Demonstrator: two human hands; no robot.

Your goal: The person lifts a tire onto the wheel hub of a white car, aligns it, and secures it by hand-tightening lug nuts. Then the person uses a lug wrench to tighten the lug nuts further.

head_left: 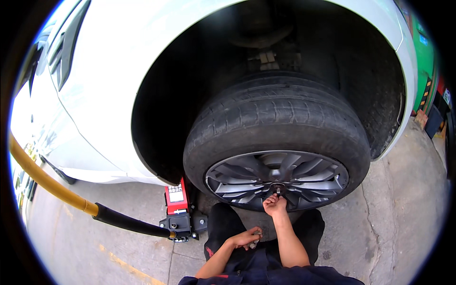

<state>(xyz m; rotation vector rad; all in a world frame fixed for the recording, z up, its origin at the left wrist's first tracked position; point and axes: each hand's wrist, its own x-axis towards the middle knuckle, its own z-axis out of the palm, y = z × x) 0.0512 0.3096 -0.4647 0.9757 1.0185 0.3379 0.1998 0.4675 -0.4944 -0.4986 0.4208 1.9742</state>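
A grey multi-spoke alloy wheel with a black tyre (pixel 280 135) sits in the wheel arch of a white car, right in front of me. My right hand (pixel 275 204) reaches up to the wheel's hub (pixel 277 187), its fingers closed in a pinch around a small metal wheel nut (pixel 278 191). Lower down, over my lap, my left hand (pixel 247 237) is curled around several small metal pieces that look like wheel nuts (pixel 256 237). How many it holds is hidden by the fingers.
A red and black floor jack (pixel 177 199) stands under the car to the left, its long yellow handle (pixel 52 187) with a black sleeve sloping up leftward. The white fender (pixel 118 80) overhangs the wheel. Green equipment (pixel 422 61) stands at the far right on concrete.
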